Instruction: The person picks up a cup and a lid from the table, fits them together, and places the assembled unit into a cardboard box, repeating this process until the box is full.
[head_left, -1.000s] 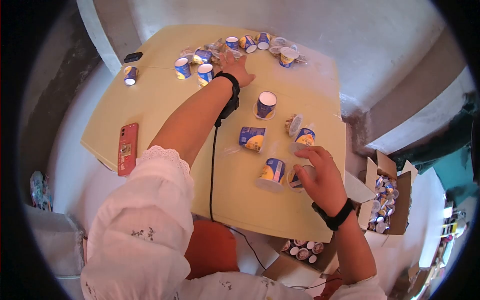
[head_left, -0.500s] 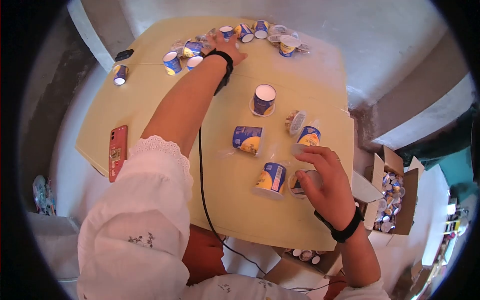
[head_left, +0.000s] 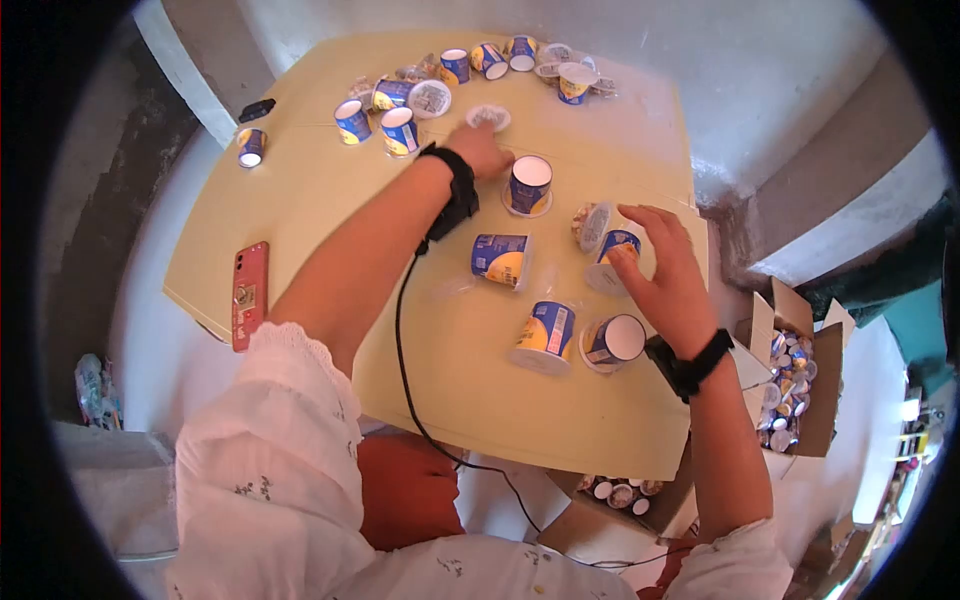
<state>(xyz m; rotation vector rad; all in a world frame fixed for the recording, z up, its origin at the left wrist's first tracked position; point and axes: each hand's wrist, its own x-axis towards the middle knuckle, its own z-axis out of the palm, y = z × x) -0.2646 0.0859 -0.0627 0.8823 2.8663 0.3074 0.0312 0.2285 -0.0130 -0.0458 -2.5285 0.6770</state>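
My left hand (head_left: 478, 152) reaches over the middle of the table, its fingers curled at a clear round-topped plastic tub (head_left: 488, 117). Just right of that hand, a blue and yellow paper cup (head_left: 528, 184) stands on a clear lid. My right hand (head_left: 662, 270) is open, thumb and fingers apart, beside a tilted cup (head_left: 612, 262). Next to this cup lies a clear tub of snack pieces (head_left: 592, 227). Nearer me are a cup lying on its side (head_left: 500, 260), a cup with a clear rim (head_left: 545, 336) and a white-topped cup (head_left: 612, 342).
More cups and clear tubs (head_left: 429, 98) line the back of the yellow table (head_left: 440, 390). A red phone (head_left: 251, 295) lies at the left edge. A black cable (head_left: 403, 370) hangs from my left wrist. An open carton (head_left: 822, 395) of cups stands right of the table.
My left hand has come back from the rear cups toward the middle, with the clear tub at its fingers. My right hand has moved up, away from the white-topped cup, to the tilted cup.
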